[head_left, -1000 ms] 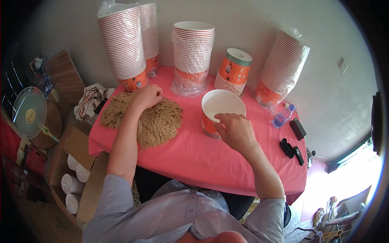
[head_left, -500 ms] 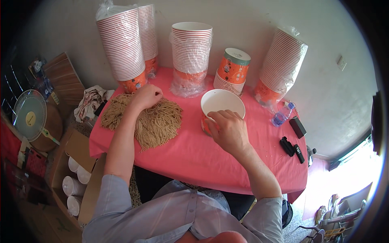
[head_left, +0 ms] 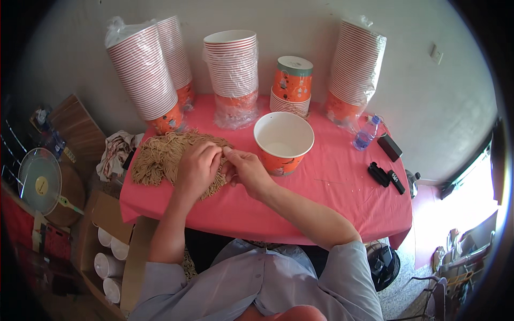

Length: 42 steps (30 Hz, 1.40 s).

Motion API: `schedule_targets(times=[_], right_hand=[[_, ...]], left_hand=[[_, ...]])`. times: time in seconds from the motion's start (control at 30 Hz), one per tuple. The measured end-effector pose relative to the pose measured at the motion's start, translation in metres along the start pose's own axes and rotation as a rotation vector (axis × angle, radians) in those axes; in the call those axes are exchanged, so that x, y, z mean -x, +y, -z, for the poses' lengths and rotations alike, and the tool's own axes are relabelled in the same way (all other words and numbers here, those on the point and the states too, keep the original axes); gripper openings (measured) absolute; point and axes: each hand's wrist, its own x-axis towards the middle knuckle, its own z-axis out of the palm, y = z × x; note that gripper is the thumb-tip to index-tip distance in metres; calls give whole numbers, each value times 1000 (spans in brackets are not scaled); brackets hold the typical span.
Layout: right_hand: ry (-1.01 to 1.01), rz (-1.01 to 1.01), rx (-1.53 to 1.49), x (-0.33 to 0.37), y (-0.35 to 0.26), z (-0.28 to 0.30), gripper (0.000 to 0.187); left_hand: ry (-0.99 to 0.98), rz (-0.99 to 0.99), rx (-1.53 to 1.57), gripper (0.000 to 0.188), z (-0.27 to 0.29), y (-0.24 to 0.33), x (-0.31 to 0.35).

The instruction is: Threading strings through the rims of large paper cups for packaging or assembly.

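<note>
A heap of tan, string-like strands (head_left: 158,155) lies on the left part of the pink-covered table. Above its right side my left hand (head_left: 197,167) is closed, thumb and finger pinched. My right hand (head_left: 247,170) meets it fingertip to fingertip, also pinching. Whatever is between the fingers is too small to make out. Just beyond my right hand stands an orange paper bucket (head_left: 284,161), upright, with a white inside and nothing visible in it. A thin strand (head_left: 329,182) seems to lie on the cloth right of the bucket.
Wrapped stacks of paper buckets (head_left: 142,75) line the table's back, with an upside-down bucket (head_left: 292,80) on a short stack. A plastic bottle (head_left: 366,134), a black box (head_left: 390,147) and small black items (head_left: 379,174) sit at right. An open carton (head_left: 136,262) holds white tubs.
My right hand has left the bucket's rim and moved left to join my left hand. The left hand has come nearer and right over the heap. The whole view has shifted slightly.
</note>
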Motion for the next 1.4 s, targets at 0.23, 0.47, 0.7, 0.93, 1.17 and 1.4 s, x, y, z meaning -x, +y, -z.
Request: schedule_targets(times=[0.23, 0.47, 0.7, 0.93, 1.17, 1.4], right_hand=[[165, 80, -24, 34, 12, 11, 23], [324, 175, -134, 92, 14, 30, 22], [200, -156, -117, 136, 26, 63, 33], [250, -80, -311, 120, 29, 36, 35], [380, 129, -249, 118, 27, 61, 23], [353, 71, -288, 121, 29, 68, 20]], left_hand=[[48, -68, -150, 19, -21, 54, 34], [4, -74, -99, 20, -41, 74, 49], [27, 19, 20, 13, -56, 80, 44], [-38, -108, -62, 18, -56, 99, 50], [-100, -168, -107, 21, -67, 117, 62], [-133, -135, -54, 22, -75, 123, 57]])
